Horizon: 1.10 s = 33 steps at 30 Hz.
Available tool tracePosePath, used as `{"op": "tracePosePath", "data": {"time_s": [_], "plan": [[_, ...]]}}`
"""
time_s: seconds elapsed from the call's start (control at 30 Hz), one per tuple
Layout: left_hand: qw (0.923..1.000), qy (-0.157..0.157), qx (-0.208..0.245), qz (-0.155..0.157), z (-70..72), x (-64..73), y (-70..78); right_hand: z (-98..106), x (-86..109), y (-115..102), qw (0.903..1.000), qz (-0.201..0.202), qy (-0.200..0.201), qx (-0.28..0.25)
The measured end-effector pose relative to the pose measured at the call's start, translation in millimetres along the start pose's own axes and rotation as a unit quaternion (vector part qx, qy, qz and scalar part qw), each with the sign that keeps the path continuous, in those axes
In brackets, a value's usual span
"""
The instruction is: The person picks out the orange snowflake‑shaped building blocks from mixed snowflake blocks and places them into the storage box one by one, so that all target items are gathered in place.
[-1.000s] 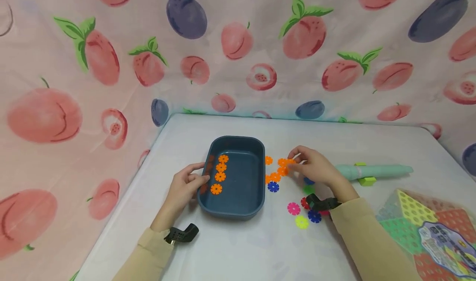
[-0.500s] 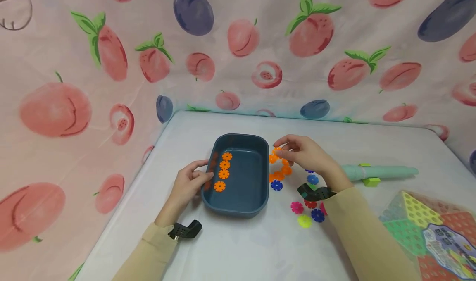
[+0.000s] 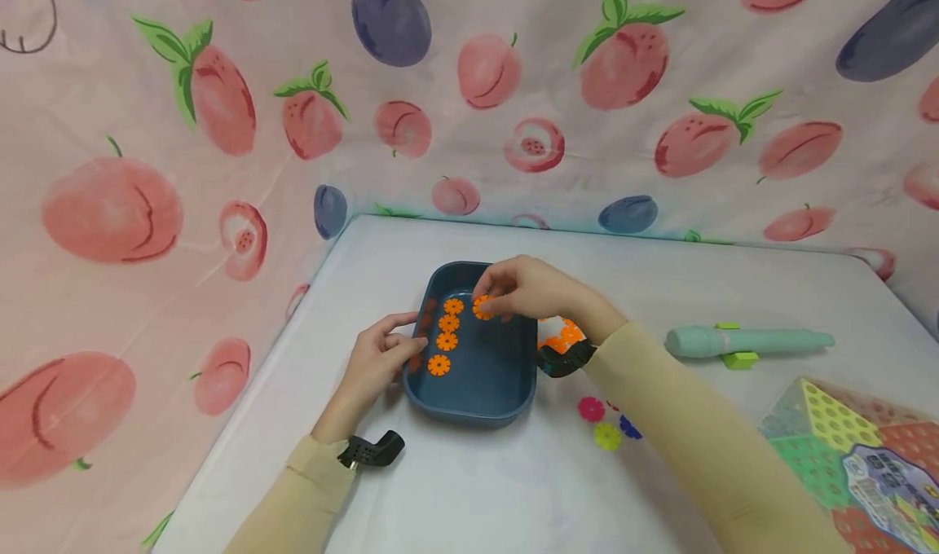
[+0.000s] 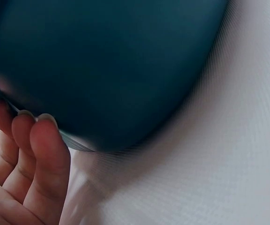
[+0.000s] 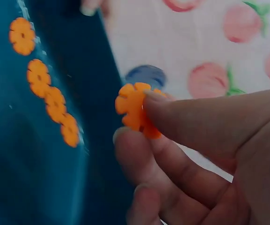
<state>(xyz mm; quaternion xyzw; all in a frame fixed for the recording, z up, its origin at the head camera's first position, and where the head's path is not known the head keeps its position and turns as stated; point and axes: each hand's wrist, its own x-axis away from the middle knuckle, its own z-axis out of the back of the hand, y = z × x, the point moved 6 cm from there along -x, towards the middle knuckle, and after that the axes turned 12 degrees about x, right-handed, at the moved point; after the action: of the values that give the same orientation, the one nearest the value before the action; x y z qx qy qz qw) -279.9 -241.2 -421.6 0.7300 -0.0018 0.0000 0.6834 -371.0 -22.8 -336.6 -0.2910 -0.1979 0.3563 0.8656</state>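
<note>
Now the right hand (image 3: 531, 289) has come over the inside of the dark blue container (image 3: 487, 367), with a notched orange disc (image 3: 482, 307) held narrowly between thumb and fingers; for the work in hand, I judge, this means that the disc is past the container's right wall but not yet laid down. The wrist view shows it pinched; how high it is above the container's floor, I cannot tell exactly. Inside the container, along its left wall, lies a row of four orange discs (image 3: 447, 341): the farther three lie touching or nearly so, and the nearest one is a little apart. The left hand (image 3: 377, 362) grips the container's left wall, its thumb at the rim and its fingers against the outside. Compared with half a second ago, when the right hand was just outside the container's right wall, it has moved leftward and inside, while the row and the left hand's grip stay the same. Its forearm now partly covers the loose orange discs (image 3: 570, 331) to the right of the container, and the dark blue disc near that wall is hidden. The pink disc (image 3: 590, 409) and the yellow disc (image 3: 607, 436) remain visible to the container's near right.
</note>
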Motion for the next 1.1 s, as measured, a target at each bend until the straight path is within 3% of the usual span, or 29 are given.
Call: {"op": "tracePosePath", "data": {"time_s": [0.23,0.43,0.57,1.1], "plan": [[1.0,-0.003,-0.004,-0.007,-0.3,-0.6,1.9,-40.8,-22.3,-23.3,0.996,0.027,-0.071,0.046],[0.9997,-0.006,-0.008,-0.021,-0.4,-1.9,3.2,-71.6,-27.5,-46.7,0.9817,0.088,-0.136,0.101],[0.9997,-0.004,-0.009,-0.021,1.3,-1.9,2.7,-83.8,-28.8,-55.1,0.9761,0.097,-0.164,0.105],[0.9999,0.003,0.009,0.005,0.1,-2.5,0.8,-98.1,-37.2,-46.5,0.9723,0.045,-0.156,0.168]]}}
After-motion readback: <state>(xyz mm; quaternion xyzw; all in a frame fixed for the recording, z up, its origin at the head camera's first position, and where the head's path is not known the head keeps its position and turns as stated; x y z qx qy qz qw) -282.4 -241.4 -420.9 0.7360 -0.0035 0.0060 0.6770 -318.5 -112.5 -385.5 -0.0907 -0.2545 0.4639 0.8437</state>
